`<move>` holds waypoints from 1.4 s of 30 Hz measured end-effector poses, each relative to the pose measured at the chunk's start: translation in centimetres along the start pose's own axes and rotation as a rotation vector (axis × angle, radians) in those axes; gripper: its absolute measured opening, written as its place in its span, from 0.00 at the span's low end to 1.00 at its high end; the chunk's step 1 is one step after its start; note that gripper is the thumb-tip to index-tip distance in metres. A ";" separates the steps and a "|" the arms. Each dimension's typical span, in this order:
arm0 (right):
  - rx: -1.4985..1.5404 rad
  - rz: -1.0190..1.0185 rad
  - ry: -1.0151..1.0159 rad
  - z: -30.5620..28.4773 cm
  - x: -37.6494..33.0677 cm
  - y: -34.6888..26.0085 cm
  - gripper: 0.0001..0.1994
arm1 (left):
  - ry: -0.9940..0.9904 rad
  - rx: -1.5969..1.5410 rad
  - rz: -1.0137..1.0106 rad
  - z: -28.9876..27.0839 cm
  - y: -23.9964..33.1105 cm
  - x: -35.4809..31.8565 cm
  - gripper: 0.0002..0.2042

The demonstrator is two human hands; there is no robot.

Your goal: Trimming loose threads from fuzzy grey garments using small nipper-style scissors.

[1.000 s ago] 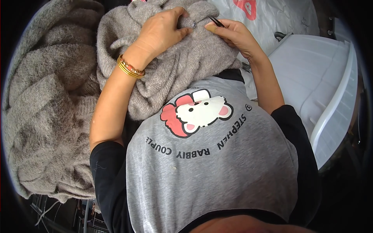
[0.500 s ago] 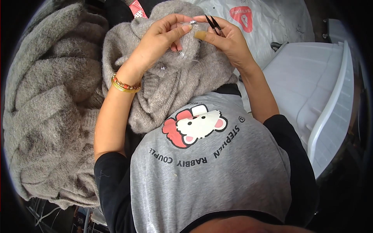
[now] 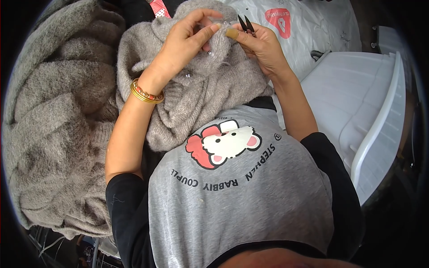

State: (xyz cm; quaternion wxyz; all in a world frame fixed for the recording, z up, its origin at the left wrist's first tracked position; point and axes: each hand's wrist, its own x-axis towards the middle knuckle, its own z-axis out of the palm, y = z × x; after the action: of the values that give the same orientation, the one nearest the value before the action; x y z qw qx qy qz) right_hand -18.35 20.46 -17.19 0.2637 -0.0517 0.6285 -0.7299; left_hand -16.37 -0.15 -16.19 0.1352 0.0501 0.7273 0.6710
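A fuzzy grey-brown knit garment [image 3: 237, 82] lies bunched on my lap, its upper part raised between my hands. My left hand [image 3: 185, 42] grips its edge, with the thumb in front, some fingertips behind and the index finger lifted off. In my right hand [image 3: 266, 47], black pointed thread snips [image 3: 245, 24] are tucked, blades upward. The right thumb wears a yellowish-brown cover [image 3: 232, 33] and presses at the knit near a small shiny spot. A shiny button [image 3: 188, 76] shows lower on the garment; another small shiny piece [image 3: 209, 53] sits below my left fingers.
More of the same knitwear [image 3: 58, 134] is heaped along my left side. A large white plastic bag [image 3: 321, 27] with a red print stands behind my right hand. To the right is a pale plastic bin [image 3: 380, 129]. A red patterned strip [image 3: 158, 9] shows at the far edge.
My left index finger has lifted away from the shiny piece at the fingertips. My right hand has shifted slightly down and right, opening a small gap between the hands.
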 end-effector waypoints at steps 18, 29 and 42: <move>-0.067 -0.215 0.003 0.3 -0.1 0.3 0.11 | 0.036 0.082 0.139 -0.3 -0.9 0.3 0.11; -0.247 -0.241 0.044 -0.1 -0.3 0.2 0.09 | -0.010 -0.035 0.051 -0.3 -0.7 0.2 0.14; -0.613 -0.340 0.056 -0.9 -1.5 -0.3 0.13 | 0.032 0.011 0.055 0.0 -1.4 0.2 0.12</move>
State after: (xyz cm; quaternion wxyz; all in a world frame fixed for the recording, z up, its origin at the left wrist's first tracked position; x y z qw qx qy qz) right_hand -17.52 21.99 -16.73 0.0933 -0.2123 0.8077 -0.5421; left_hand -16.44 -0.28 -17.62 0.1045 0.0599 0.7313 0.6713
